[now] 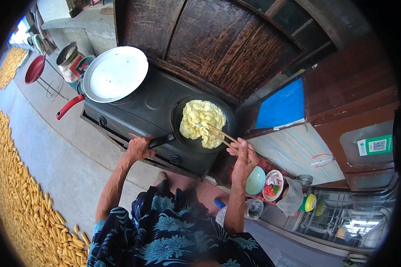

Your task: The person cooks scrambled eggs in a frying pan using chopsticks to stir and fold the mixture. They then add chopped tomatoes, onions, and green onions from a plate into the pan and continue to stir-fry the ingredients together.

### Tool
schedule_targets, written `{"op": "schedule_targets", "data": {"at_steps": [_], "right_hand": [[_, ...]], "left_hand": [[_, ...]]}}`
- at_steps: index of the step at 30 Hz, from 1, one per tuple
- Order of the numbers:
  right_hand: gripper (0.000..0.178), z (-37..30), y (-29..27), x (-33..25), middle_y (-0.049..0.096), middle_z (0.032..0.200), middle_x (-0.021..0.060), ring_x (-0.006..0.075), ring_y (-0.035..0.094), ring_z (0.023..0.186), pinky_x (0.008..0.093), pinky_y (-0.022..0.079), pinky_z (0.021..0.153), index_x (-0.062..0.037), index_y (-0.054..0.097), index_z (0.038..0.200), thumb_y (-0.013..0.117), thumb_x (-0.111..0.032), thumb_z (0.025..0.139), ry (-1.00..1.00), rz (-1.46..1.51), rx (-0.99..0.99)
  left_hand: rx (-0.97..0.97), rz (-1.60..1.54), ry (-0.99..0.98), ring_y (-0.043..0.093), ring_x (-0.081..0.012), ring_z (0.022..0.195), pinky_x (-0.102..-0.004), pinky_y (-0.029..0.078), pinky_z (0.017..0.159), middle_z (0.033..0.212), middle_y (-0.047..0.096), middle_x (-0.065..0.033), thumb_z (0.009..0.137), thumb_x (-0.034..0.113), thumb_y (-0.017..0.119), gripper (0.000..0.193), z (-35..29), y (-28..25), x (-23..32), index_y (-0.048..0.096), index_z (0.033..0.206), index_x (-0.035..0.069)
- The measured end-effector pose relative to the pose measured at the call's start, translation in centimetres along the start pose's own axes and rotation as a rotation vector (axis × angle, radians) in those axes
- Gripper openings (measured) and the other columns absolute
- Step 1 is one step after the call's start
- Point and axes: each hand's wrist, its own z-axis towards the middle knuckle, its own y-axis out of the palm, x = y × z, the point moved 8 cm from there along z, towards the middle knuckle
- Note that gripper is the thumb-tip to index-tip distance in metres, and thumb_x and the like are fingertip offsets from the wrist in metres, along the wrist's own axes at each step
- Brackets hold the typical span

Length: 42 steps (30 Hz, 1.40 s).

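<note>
A dark frying pan (178,116) sits on the right burner of a black gas stove (152,129). Inside it lies a yellow, crumpled sheet of cooked egg (196,118). My left hand (139,147) is closed around the black end of the pan's handle (161,141). In my right hand (245,155) is a pair of wooden chopsticks (223,137), their tips touching the egg's lower right edge. Close to that hand, a pale green bowl (255,180) stands beside a white bowl (272,186) of chopped red and green pieces.
A white lid (116,73) covers a red-handled pan (70,107) on the left burner. Behind the stove leans a worn wooden panel (205,44). Corn cobs (26,200) spread over the floor at left. At right stand a wooden cabinet (361,120) and a dish rack (347,218).
</note>
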Motion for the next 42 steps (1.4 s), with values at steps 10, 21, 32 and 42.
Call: {"op": "schedule_targets", "data": {"at_steps": [10,21,32,42], "right_hand": [[0.031,-0.5,-1.7,-0.6,0.071,0.088,0.0138,0.0190,0.070,0.068,0.0261,0.055,0.066,0.0057,0.064,0.111,0.051,-0.022,0.104,0.022,0.017,0.064],[0.035,-0.4,-2.9,1.0,0.070,0.089,0.0144,0.0194,0.070,0.069,0.0264,0.055,0.066,0.0065,0.064,0.111,0.051,-0.025,0.104,0.048,0.041,0.093],[0.035,1.2,-5.0,1.1,0.070,0.088,0.0148,0.0194,0.069,0.067,0.0261,0.056,0.063,0.0056,0.064,0.111,0.053,-0.027,0.103,0.012,0.101,0.064],[0.034,2.1,-6.3,1.9,0.070,0.086,0.0167,0.0211,0.068,0.063,0.0260,0.056,0.057,0.0056,0.064,0.111,0.056,-0.026,0.101,-0.001,0.150,0.047]], "left_hand": [[0.560,-0.153,-0.024,0.062,-0.0374,0.109,-0.0445,0.050,0.092,0.119,0.063,-0.0194,0.076,0.036,0.077,0.064,-6.3,-3.2,-2.2,0.059,0.126,0.002],[-0.111,-0.758,-0.342,0.064,-0.0280,0.107,-0.0366,0.050,0.092,0.116,0.067,-0.0195,0.096,0.041,0.057,0.054,-17.9,6.0,0.4,0.059,0.127,-0.003],[-0.416,-0.864,-0.341,0.046,-0.0322,0.134,-0.0359,0.035,0.111,0.140,0.051,-0.0254,0.094,0.054,0.052,0.076,-22.2,11.3,6.5,0.044,0.142,-0.005],[-0.173,-0.737,-0.186,0.053,-0.0332,0.127,-0.0369,0.038,0.109,0.136,0.056,-0.0214,0.099,0.040,0.048,0.054,-24.4,14.2,8.3,0.053,0.137,0.002]]}}
